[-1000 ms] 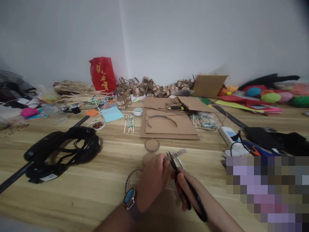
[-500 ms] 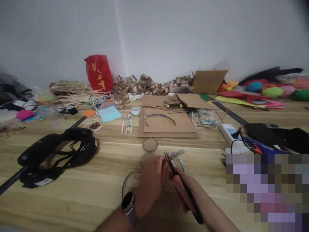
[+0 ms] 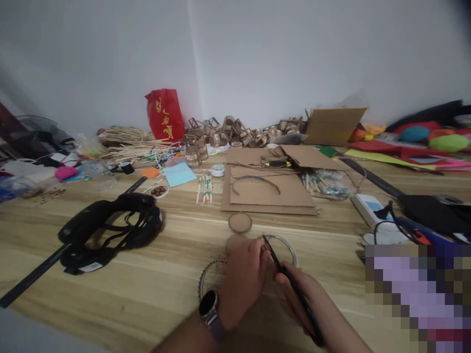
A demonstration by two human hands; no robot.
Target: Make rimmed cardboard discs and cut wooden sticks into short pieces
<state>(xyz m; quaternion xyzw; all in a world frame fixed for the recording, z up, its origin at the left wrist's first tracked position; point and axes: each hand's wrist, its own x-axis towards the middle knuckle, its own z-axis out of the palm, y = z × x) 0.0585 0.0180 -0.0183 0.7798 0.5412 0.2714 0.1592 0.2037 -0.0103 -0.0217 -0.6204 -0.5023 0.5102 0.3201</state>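
Observation:
My left hand [image 3: 243, 278], with a watch on its wrist, is closed around a small piece of cardboard that its fingers mostly hide. My right hand [image 3: 301, 299] grips black scissors [image 3: 290, 287], and the blade tips meet the left fingertips. Just beyond the hands lie two corrugated cardboard discs [image 3: 240, 222], a roll of clear tape [image 3: 289, 245] and a curved corrugated strip [image 3: 206, 277] on the wooden table [image 3: 147, 274].
A black headset with straps [image 3: 110, 230] and a long black ruler [image 3: 29, 282] lie to the left. Flat cardboard sheets [image 3: 268, 191] sit ahead, with small cardboard lanterns, a red bag [image 3: 165, 115] and sticks along the wall. Coloured felt and a cardboard box [image 3: 336, 126] are at the right.
The corrugated strip that stuck out past the scissor blades is no longer visible. Both hands have stayed together, and the view has shifted slightly to the left.

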